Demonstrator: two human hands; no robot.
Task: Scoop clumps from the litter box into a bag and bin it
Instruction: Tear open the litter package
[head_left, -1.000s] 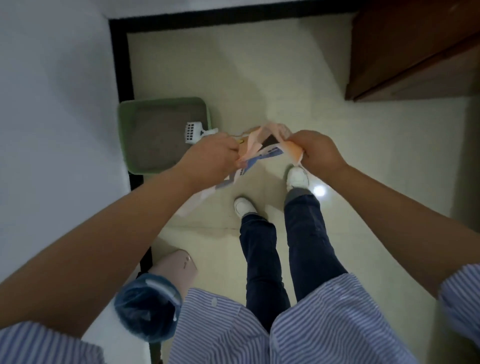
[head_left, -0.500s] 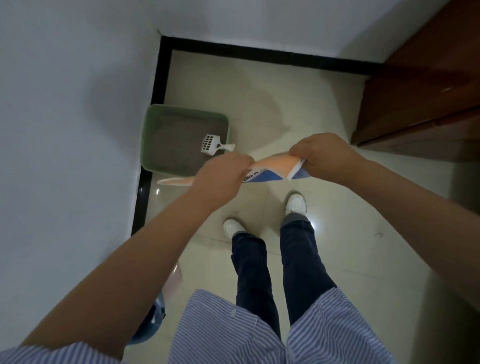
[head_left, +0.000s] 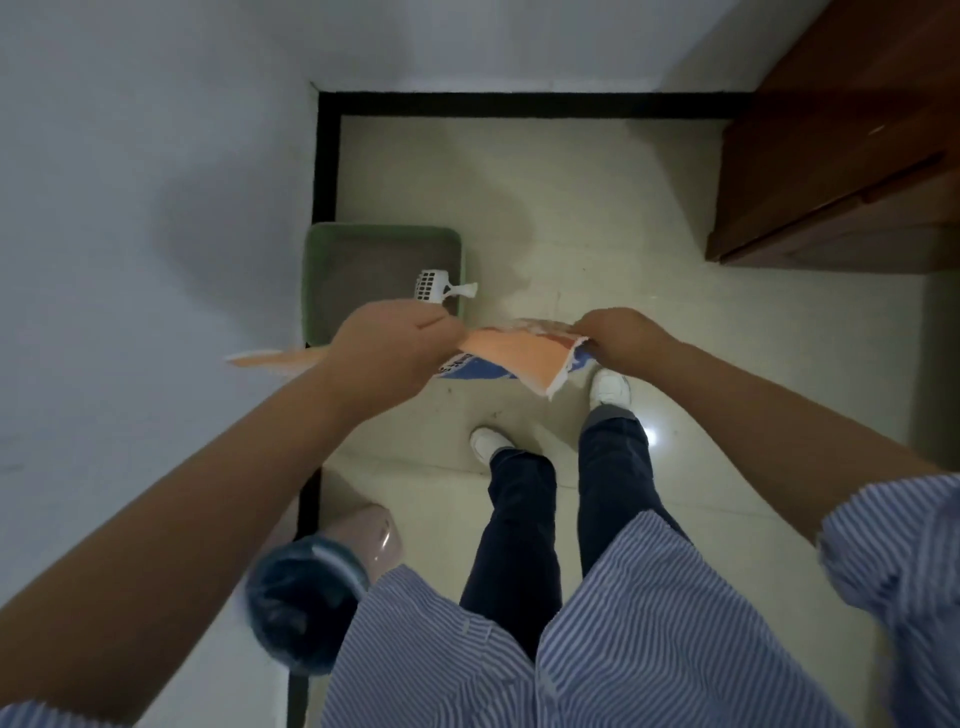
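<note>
Held taut at waist height between both hands: a thin, crinkled plastic bag (head_left: 519, 356) — orange, with a blue-and-white printed patch and a ragged white edge on the lower right. Left hand (head_left: 387, 353) fisted round the bag's left part, fingers curled tight, an orange tail of the plastic sticking out past the wrist toward the wall. Right hand (head_left: 621, 338) pinching the bag's right edge, knuckles up, fingertips hidden beneath.

Beyond the left hand, set into the corner against the wall: a green litter box (head_left: 322, 270), rounded rectangular rim, grey grainy litter inside — its near edge covered by the left hand and the bag. Lying across the box's right rim, a white slotted plastic scoop (head_left: 434, 288), handle poking out over the floor.

Below, glossy pale floor tiles (head_left: 571, 208) edged by a black skirting strip (head_left: 327, 161). White shoes and dark trousers standing just behind the bag. Near the left elbow, a blurred bin (head_left: 296, 592) lined with dark blue plastic, beside a pinkish rounded container (head_left: 376, 532). At upper right, a brown wooden cabinet (head_left: 852, 156).
</note>
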